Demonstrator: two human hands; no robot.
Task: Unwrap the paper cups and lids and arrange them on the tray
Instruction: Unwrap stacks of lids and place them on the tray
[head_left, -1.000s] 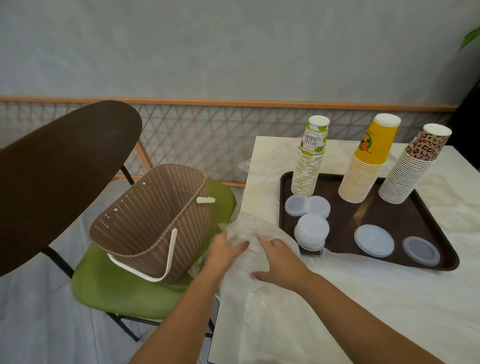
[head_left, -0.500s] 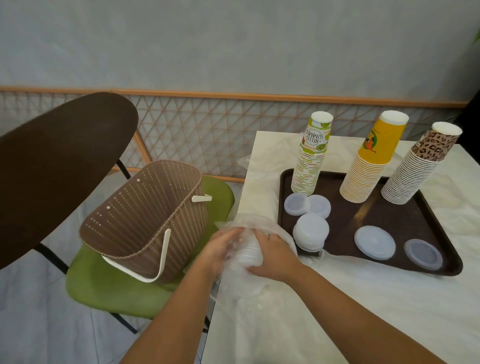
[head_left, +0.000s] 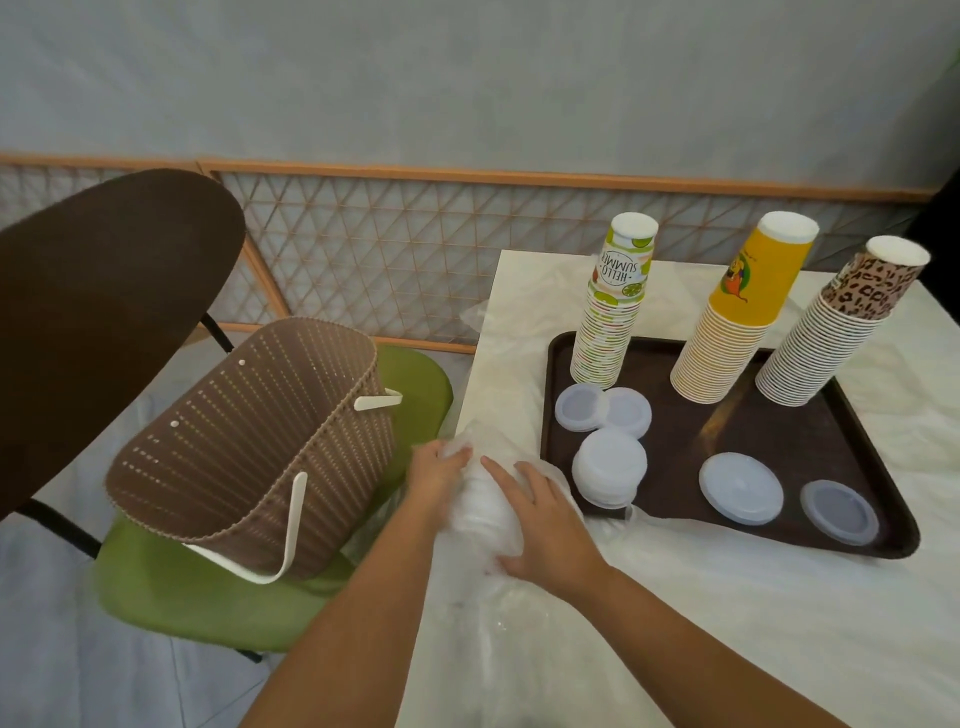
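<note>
Left hand (head_left: 435, 470) and right hand (head_left: 540, 525) both clamped on plastic-wrapped lid stack (head_left: 480, 501), centre frame, just left of brown tray (head_left: 883, 540).

"HELLO SUMMER", upside down, on the left cup stack (head_left: 613, 306)

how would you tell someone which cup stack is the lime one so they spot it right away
Find the dark brown tray on the pale table. Three upside-down cup stacks stand along its far edge; take the leftmost one. It is the narrowest, white with green lime slices and "HELLO SUMMER", unlike the yellow and leopard-print stacks.
</note>
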